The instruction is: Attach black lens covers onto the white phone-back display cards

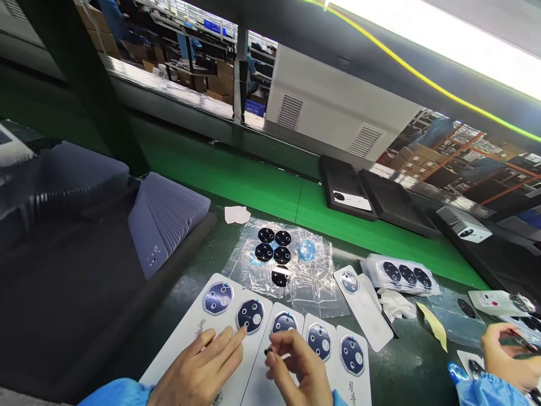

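Several white phone back covers (359,338), each with a dark octagonal camera plate, lie side by side before me. My left hand (200,363) rests flat on the left covers, fingers stretched out, with fingertips at the lower edge of the second camera plate (250,316). Just below the third camera plate (284,321), my right hand (298,366) is closed in a pinch on a small black piece (267,351), its kind too small to make out. Beyond the covers, a clear plastic bag (313,282) carries several loose black discs (282,255) and a round blue film (307,250).
On the left, a black tray (84,293) holds blue-grey panels (169,211) standing in a row. Another white cover (366,316) and a stack of bagged discs (399,274) lie to the right. A co-worker's hand (507,355) works at far right. Black trays (393,197) stand behind.
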Demonstrator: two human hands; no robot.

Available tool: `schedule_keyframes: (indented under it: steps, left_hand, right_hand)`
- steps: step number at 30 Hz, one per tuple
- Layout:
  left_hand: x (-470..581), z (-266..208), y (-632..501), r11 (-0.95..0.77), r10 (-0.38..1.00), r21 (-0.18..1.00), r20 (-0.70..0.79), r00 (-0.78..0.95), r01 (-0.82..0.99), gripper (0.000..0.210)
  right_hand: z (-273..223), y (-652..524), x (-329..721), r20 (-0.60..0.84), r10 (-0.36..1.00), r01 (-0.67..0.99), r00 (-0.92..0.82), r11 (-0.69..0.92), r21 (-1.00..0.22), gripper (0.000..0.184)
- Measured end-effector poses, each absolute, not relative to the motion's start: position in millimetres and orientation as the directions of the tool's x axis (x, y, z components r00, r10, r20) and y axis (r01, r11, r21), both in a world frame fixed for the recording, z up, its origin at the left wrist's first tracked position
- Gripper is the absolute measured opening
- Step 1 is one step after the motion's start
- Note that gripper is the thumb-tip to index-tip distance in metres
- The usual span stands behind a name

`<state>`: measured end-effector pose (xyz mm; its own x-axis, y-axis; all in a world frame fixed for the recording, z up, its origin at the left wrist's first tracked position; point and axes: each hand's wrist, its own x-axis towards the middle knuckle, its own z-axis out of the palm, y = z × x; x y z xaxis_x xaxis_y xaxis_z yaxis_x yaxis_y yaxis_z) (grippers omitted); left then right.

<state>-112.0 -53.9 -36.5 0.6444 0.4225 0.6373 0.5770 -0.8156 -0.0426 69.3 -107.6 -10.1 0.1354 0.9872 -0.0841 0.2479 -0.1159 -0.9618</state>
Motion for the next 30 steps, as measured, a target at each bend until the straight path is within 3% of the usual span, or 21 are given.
schedule_keyframes:
  steps: [4,7,10,15,17,23,26,30]
  left_hand:
    - [-109,-41,-56,-0.805,0.441,0.002,0.670,0.597,0.593,0.045]
    - [-107,-46,-56,-0.800,0.435,-0.011,0.679,0.592,0.600,0.046]
    - [-106,-49,-55,-0.796,0.438,-0.004,0.686,0.580,0.606,0.049]
    - [-104,-48,-55,-0.803,0.454,0.054,0.702,0.549,0.594,0.050]
    - [-104,-47,-55,-0.803,0.457,0.058,0.699,0.550,0.594,0.049]
    - [-104,-38,-57,-0.790,0.478,0.073,0.694,0.538,0.608,0.048]
    - [-104,-31,-56,-0.784,0.482,0.074,0.699,0.528,0.617,0.051]
    - [-103,-25,-55,-0.781,0.470,0.054,0.706,0.529,0.622,0.054]
  right_hand:
    - [-20,-82,62,0.095,0.986,0.494,0.139,0.015,-0.869,0.015]
    - [-22,-68,59,0.345,0.939,0.721,0.015,0.229,-0.654,0.018]
    - [-24,-61,55,0.485,0.860,0.831,-0.160,0.383,-0.404,0.020]
    - [-30,-56,48,0.561,0.800,0.913,-0.215,0.368,-0.174,0.026]
    - [-30,-52,48,0.561,0.806,0.917,-0.188,0.348,-0.193,0.025]
    - [-16,-45,60,0.434,0.893,0.832,-0.115,0.325,-0.449,0.021]
    - [-12,-48,60,0.480,0.872,0.841,-0.093,0.327,-0.432,0.019]
    - [-22,-51,53,0.566,0.806,0.884,-0.172,0.379,-0.272,0.023]
